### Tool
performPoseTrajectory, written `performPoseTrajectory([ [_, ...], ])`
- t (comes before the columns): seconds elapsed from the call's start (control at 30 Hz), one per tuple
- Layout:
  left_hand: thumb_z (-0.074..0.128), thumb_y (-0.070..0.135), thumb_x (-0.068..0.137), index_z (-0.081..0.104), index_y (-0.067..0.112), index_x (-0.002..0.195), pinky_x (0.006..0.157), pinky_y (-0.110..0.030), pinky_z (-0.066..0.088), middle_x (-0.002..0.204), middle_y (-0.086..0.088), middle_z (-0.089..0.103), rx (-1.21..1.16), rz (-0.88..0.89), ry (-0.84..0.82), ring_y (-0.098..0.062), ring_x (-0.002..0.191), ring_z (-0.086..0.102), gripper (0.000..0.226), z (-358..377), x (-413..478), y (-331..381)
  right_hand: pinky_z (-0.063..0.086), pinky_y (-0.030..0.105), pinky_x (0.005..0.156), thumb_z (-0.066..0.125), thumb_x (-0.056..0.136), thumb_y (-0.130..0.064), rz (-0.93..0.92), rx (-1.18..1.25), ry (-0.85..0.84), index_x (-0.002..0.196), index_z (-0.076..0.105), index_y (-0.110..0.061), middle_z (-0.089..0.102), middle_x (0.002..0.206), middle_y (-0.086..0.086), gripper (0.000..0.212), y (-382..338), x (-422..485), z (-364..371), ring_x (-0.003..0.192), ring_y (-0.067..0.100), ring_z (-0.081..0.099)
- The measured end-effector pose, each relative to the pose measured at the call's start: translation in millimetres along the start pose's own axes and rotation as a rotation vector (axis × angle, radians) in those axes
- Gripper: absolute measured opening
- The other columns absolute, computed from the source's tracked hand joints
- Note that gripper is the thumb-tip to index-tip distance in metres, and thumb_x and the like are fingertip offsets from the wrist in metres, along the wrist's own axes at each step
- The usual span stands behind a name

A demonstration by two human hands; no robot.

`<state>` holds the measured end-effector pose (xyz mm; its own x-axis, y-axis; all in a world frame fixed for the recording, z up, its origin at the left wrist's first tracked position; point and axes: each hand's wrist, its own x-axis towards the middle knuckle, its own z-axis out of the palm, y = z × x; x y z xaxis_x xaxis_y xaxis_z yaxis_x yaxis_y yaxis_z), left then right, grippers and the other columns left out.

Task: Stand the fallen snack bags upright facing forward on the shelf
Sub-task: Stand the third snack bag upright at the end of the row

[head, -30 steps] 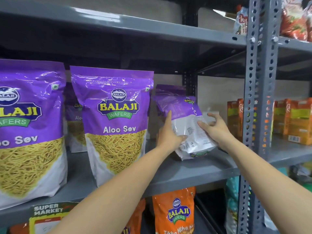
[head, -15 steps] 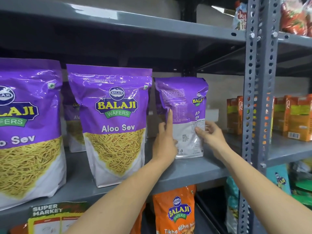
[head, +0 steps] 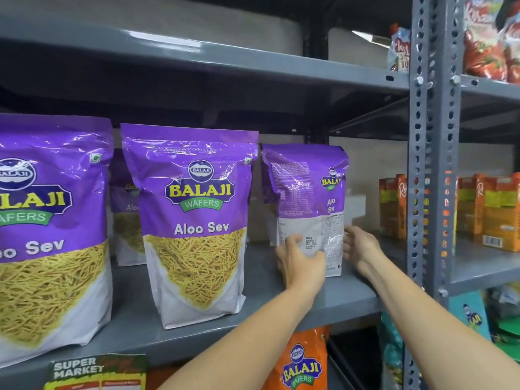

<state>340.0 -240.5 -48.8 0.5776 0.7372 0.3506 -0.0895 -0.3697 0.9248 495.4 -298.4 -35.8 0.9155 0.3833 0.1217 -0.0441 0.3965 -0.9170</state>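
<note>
While I watch through the head camera, my left hand (head: 302,260) presses its fingers against the lower white part of a purple Aloo Sev bag (head: 308,204), its grip loose and spread rather than closed around anything. My right hand (head: 358,247) sits at the bag's lower right edge with the fingers open; I cannot tell whether they touch the film. This bag stands upright on the grey shelf (head: 281,294), toward its right end, but it shows me its back panel of small print, turned partly sideways so only a strip of the logo appears at its right edge. To its left a front-facing bag (head: 197,220) stands upright near the shelf's front lip, and another large bag (head: 47,235) stands further left, cut by the frame. A fourth purple bag (head: 125,209) stands behind them. Right of the perforated metal upright (head: 430,164) are orange boxes (head: 489,209).
</note>
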Motion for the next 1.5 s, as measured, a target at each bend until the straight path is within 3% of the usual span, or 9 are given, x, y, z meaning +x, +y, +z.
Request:
performPoseTrajectory([
  [0.1, 0.068, 0.038, 0.078, 0.038, 0.021, 0.134, 0.112, -0.037, 0.031, 0.140, -0.006, 0.030, 0.019, -0.026, -0.028, -0.026, 0.134, 0.031, 0.066, 1, 2, 1, 0.059, 0.035, 0.069, 0.067, 0.081, -0.002, -0.005, 0.004, -0.031, 0.098, 0.068, -0.005, 0.073, 0.090, 0.018, 0.017, -1, -4, -1, 0.074, 0.028, 0.069],
  [0.3, 0.068, 0.074, 0.059, 0.020, 0.013, 0.149, 0.117, -0.041, 0.027, 0.155, -0.005, 0.024, 0.011, -0.090, -0.129, -0.026, 0.143, 0.028, 0.119, 1, 12, 10, 0.047, 0.026, 0.060, 0.078, 0.075, -0.018, 0.005, -0.225, -0.267, 0.100, 0.072, -0.003, 0.072, 0.075, 0.012, 0.030, -4, -18, -4, 0.067, 0.022, 0.064],
  [0.47, 0.070, 0.065, 0.068, 0.054, 0.018, 0.131, 0.105, -0.034, 0.044, 0.131, -0.001, 0.062, -0.159, -0.083, -0.206, -0.020, 0.121, 0.058, 0.080, -15, 31, 6, 0.044, 0.043, 0.092, 0.082, 0.072, -0.021, -0.015, -0.375, -0.381, 0.137, 0.047, -0.020, 0.067, 0.124, 0.011, 0.073, -14, -20, -2, 0.111, 0.029, 0.061],
  [0.63, 0.066, 0.060, 0.076, 0.063, 0.025, 0.120, 0.103, -0.031, 0.044, 0.122, 0.006, 0.068, -0.190, -0.031, -0.402, -0.013, 0.115, 0.061, 0.056, -26, 41, -4, 0.045, 0.045, 0.102, 0.080, 0.064, -0.008, -0.005, -0.237, -0.568, 0.132, 0.056, -0.023, 0.075, 0.114, 0.000, 0.073, -18, -20, -7, 0.110, 0.025, 0.066],
  [0.83, 0.082, 0.043, 0.067, 0.060, 0.017, 0.109, 0.087, -0.033, 0.053, 0.105, -0.001, 0.070, -0.253, 0.059, 0.097, -0.019, 0.098, 0.067, 0.054, -21, 46, -9, 0.057, 0.025, 0.075, 0.089, 0.059, -0.018, -0.112, -0.369, -0.489, 0.115, 0.066, -0.014, 0.072, 0.121, 0.012, 0.061, -18, -24, -11, 0.095, 0.016, 0.074],
  [0.97, 0.075, 0.043, 0.076, 0.056, 0.023, 0.088, 0.068, -0.029, 0.044, 0.082, 0.007, 0.063, -0.214, 0.066, 0.160, -0.018, 0.081, 0.060, 0.030, -17, 49, -10, 0.055, 0.040, 0.086, 0.089, 0.044, -0.035, -0.188, -0.446, -0.331, 0.123, 0.058, -0.011, 0.071, 0.119, 0.011, 0.089, -15, -25, -7, 0.105, 0.027, 0.070],
  [1.2, 0.070, 0.037, 0.083, 0.060, 0.008, 0.108, 0.084, -0.033, 0.046, 0.106, -0.007, 0.068, -0.207, 0.087, 0.155, -0.026, 0.102, 0.063, 0.039, -16, 47, -13, 0.054, 0.039, 0.093, 0.089, 0.038, -0.046, -0.204, -0.489, -0.307, 0.133, 0.052, -0.012, 0.066, 0.124, 0.006, 0.107, -16, -32, -7, 0.109, 0.023, 0.066],
  [1.3, 0.072, 0.043, 0.079, 0.051, 0.012, 0.123, 0.098, -0.039, 0.048, 0.121, -0.005, 0.065, -0.219, 0.082, 0.053, -0.024, 0.113, 0.061, 0.057, -15, 42, -11, 0.056, 0.025, 0.073, 0.088, 0.041, -0.045, -0.212, -0.483, -0.322, 0.137, 0.042, -0.017, 0.066, 0.118, 0.000, 0.110, -20, -37, -7, 0.104, 0.015, 0.067],
  [1.5, 0.077, 0.046, 0.073, 0.047, 0.018, 0.114, 0.086, -0.026, 0.045, 0.117, 0.003, 0.063, -0.082, 0.135, -0.047, -0.018, 0.111, 0.060, 0.058, -22, 38, -15, 0.053, 0.040, 0.093, 0.082, 0.052, -0.051, -0.181, -0.525, -0.323, 0.144, 0.038, -0.021, 0.062, 0.132, 0.005, 0.106, -15, -46, -11, 0.114, 0.023, 0.063],
])
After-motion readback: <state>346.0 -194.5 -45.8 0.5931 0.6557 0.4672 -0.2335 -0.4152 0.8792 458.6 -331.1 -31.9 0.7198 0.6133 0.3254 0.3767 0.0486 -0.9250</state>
